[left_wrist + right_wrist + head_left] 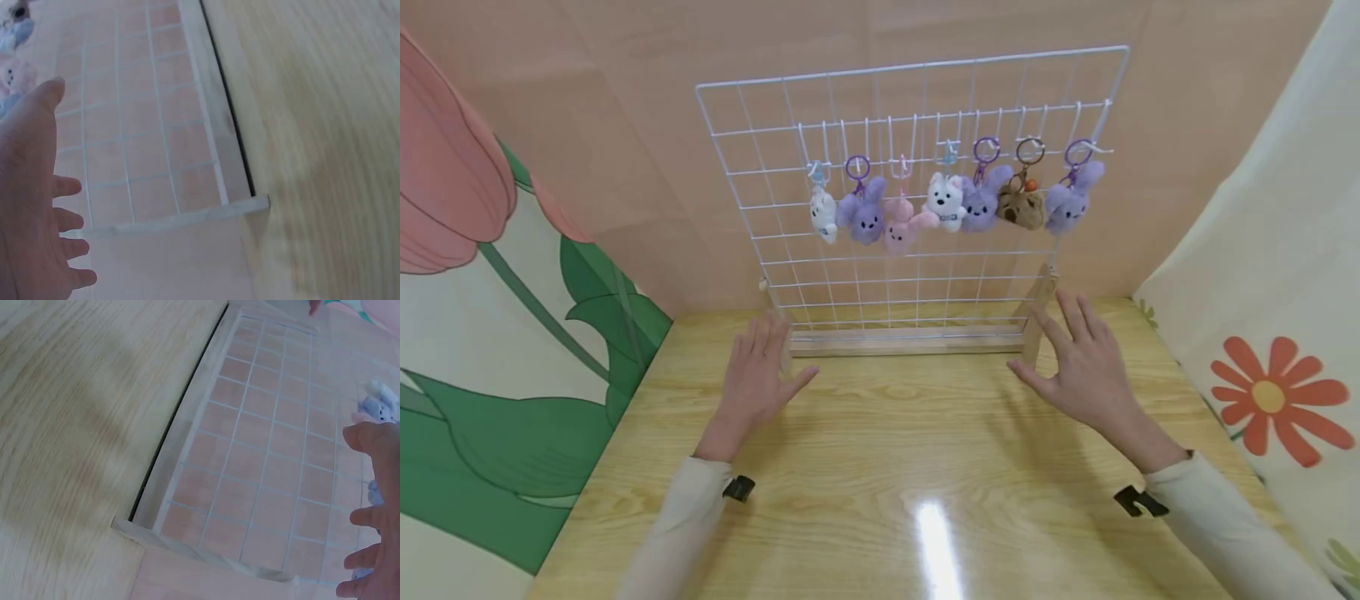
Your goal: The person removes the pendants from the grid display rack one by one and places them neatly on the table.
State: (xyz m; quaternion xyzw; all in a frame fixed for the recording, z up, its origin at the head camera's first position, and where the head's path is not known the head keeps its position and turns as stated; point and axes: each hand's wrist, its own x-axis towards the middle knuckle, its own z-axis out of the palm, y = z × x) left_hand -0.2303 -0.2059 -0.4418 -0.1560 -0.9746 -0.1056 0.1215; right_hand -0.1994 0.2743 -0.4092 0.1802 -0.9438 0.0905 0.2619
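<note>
Across the bare near part of the counter (880,450), extend both arms evenly. The left hand (752,375) and the right hand (1086,375) each have thumb and fingers apart and grasp nothing; whether a fingertip touches the stand cannot be told. The left hand lies at the left wooden foot (187,218), the right hand beside the right wooden foot (187,549). For good handling, apply equal, light effort at both feet, with thumbs in front, and keep the crossbar (906,342) parallel to the counter edge. Do not push on the wire rack (913,67) itself: it stands tall on a narrow base and would probably tip or set its load swinging. The rack stands upright at the far side of the counter, bearing seven plush keychains on hooks, left to right: white dog (823,217), purple rabbit (863,218), pink rabbit (900,232), second white dog (946,204), second purple rabbit (979,207), brown bear (1022,208), third purple rabbit (1067,204). Keep fingers below these toys. Labels: the second white dog has a small bluish patch on its front, too small to read; no brand or lettering is legible, and the backdrop (632,167) shows none.
</note>
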